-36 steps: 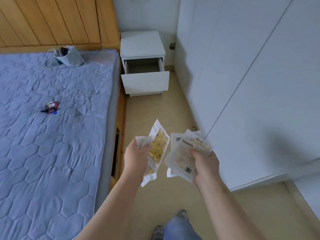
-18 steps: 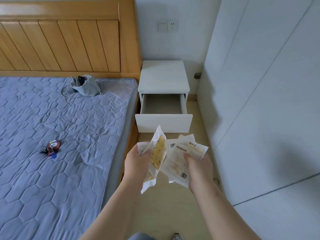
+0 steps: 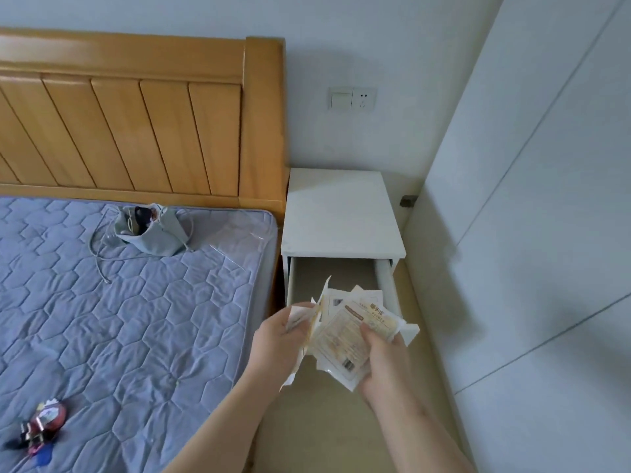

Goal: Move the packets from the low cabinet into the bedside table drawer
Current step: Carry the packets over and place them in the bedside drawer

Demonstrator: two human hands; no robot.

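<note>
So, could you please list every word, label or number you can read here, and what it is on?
Front packet in the right hand: heading and small print, too blurred to read.
Packet behind it: barcode label, too small to read.
Packets in the left hand: edge-on, nothing readable.
No other text shows.

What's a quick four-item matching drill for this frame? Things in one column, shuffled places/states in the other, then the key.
Things
1. white bedside table drawer
2. grey fabric drawstring pouch
3. pale printed plastic packets
4. small red toy figure

Places/states
A. on the blue quilted mattress, bottom left of the view
B. pulled open
C. gripped by the left hand and right hand
D. on the mattress near the wooden headboard

Pairs: 1-B, 2-D, 3-C, 4-A
</note>
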